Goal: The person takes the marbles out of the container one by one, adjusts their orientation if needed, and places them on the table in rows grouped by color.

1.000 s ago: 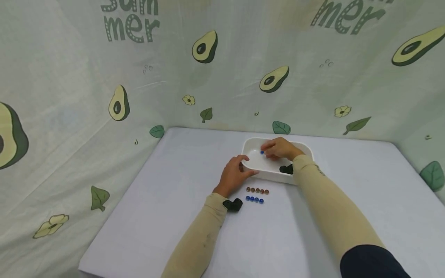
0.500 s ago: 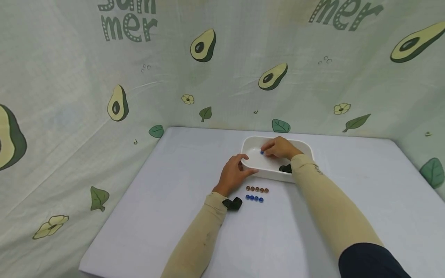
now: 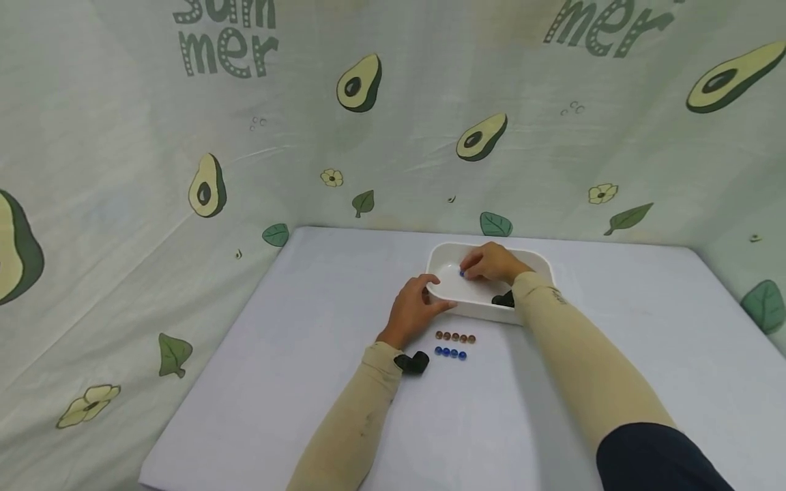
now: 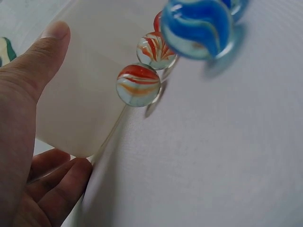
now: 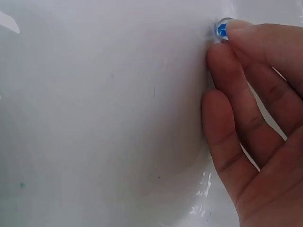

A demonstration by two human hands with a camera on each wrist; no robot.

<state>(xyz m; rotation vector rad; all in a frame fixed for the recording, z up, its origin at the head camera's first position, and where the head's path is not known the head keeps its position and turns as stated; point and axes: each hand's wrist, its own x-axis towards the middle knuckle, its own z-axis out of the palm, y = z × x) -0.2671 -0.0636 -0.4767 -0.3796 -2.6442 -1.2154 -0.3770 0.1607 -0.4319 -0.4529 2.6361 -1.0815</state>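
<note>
A white plastic tray [image 3: 482,310] sits towards the back of the table. My left hand [image 3: 410,310] grips its near left corner, the thumb along the front wall and the fingers round the side. Inside the tray, my right hand [image 3: 494,262] pinches a blue marble [image 5: 221,30] at the thumb tip; the thumb partly covers it. In front of the tray lies a row of orange-red swirled marbles [image 3: 455,337], and nearer me a row of blue marbles [image 3: 450,352]. The left wrist view shows an orange-red marble [image 4: 138,85] close to the tray wall.
A white-covered table [image 3: 319,307] spreads around the tray. Behind it hangs a curtain [image 3: 405,157] printed with avocados and leaves. A black wrist camera [image 3: 413,363] on the left forearm is just left of the marble rows.
My right hand's fingertips have closed on the blue marble in the tray. The left hand stays on the corner, and the marble rows lie as before.
</note>
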